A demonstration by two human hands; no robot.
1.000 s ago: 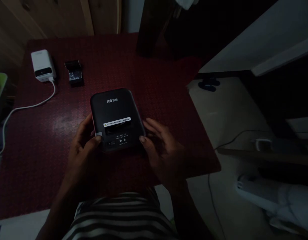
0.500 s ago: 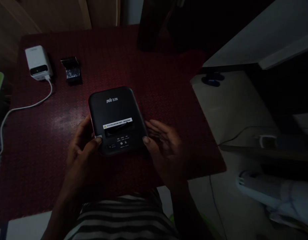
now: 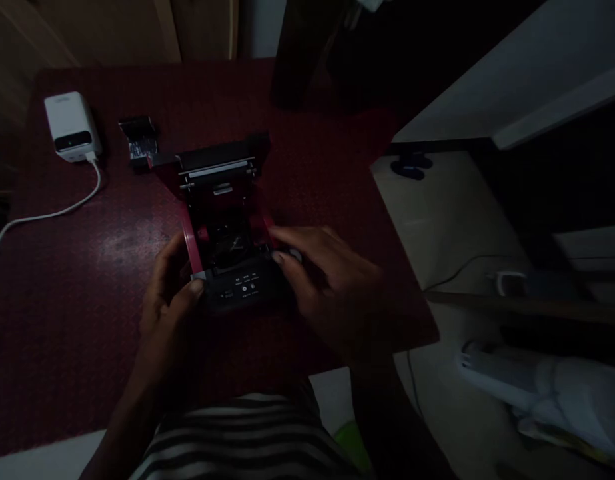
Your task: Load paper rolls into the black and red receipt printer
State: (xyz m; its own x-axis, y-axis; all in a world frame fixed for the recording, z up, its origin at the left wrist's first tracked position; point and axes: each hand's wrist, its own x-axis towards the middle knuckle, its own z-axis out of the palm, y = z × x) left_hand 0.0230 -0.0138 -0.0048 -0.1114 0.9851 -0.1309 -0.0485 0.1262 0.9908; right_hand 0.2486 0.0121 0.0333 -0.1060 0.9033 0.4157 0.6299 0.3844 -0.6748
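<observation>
A black receipt printer [image 3: 226, 227] with red inner sides stands on the dark red table [image 3: 87, 267], its lid [image 3: 212, 160] swung up and back. My left hand [image 3: 170, 297] grips the printer's front left corner, thumb on the top edge. My right hand [image 3: 327, 280] rests at the printer's right side, with the fingers curled against the body near the open bay. The room is dim and the inside of the bay is hard to read.
A white box-shaped device [image 3: 70, 127] with a white cable [image 3: 47, 213] lies at the table's far left. A small black item [image 3: 137, 140] sits beside it. Right of the table are a pale floor, a thin cable [image 3: 462, 267] and a white object [image 3: 537, 393].
The printer's lid was shut in the earlier frames and now stands open, showing the red interior. My right hand has moved in against the printer's right side.
</observation>
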